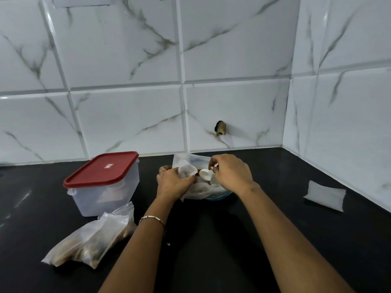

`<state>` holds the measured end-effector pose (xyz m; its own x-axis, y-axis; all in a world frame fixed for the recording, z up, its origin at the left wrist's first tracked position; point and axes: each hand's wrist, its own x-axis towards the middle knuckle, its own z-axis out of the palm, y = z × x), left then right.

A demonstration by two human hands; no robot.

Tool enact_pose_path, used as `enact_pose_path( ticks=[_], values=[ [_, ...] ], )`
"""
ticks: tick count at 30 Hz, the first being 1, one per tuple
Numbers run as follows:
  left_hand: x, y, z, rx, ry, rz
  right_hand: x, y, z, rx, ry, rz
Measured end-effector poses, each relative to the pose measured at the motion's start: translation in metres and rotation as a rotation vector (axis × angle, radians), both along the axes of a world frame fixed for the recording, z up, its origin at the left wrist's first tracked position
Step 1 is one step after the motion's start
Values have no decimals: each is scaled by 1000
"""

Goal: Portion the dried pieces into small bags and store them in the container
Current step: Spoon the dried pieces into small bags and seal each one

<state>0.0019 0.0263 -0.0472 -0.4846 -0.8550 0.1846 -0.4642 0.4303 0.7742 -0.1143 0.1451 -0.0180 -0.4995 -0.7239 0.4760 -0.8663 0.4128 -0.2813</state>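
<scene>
My left hand [172,182] grips a small clear bag [186,171] and holds its mouth up. My right hand [230,173] holds a small white scoop [205,174] tipped toward that bag's opening. Both hands hover over a large plastic bag [203,190] that sits in a blue bowl [218,197], of which only the rim shows. A clear container [101,197] with a shut red lid [101,169] stands to the left. In front of it lie filled small bags [91,242] of brown dried pieces.
A flat pile of empty small bags [324,195] lies at the right by the tiled side wall. The black counter [211,240] ends at white marble-look tiles behind and on the right. A chipped hole [220,128] marks the back wall.
</scene>
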Motion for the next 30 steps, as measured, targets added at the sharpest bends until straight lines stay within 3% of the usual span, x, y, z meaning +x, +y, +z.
enact_pose_path(
  ticks=[4, 10, 13, 20, 30],
  values=[
    [4, -6, -1, 113, 47, 24, -1, -1, -5, 40, 29, 38],
    [23, 0, -4, 272, 176, 12, 6, -1, -7, 185, 335, 62],
    [26, 0, -6, 273, 150, 19, 8, 1, -1, 234, 331, 28],
    [27, -1, -7, 252, 100, 22, -5, 2, 11, 230, -182, -30],
    [24, 3, -11, 479, 384, -99, -5, 1, 6, 105, -790, 96]
  ],
)
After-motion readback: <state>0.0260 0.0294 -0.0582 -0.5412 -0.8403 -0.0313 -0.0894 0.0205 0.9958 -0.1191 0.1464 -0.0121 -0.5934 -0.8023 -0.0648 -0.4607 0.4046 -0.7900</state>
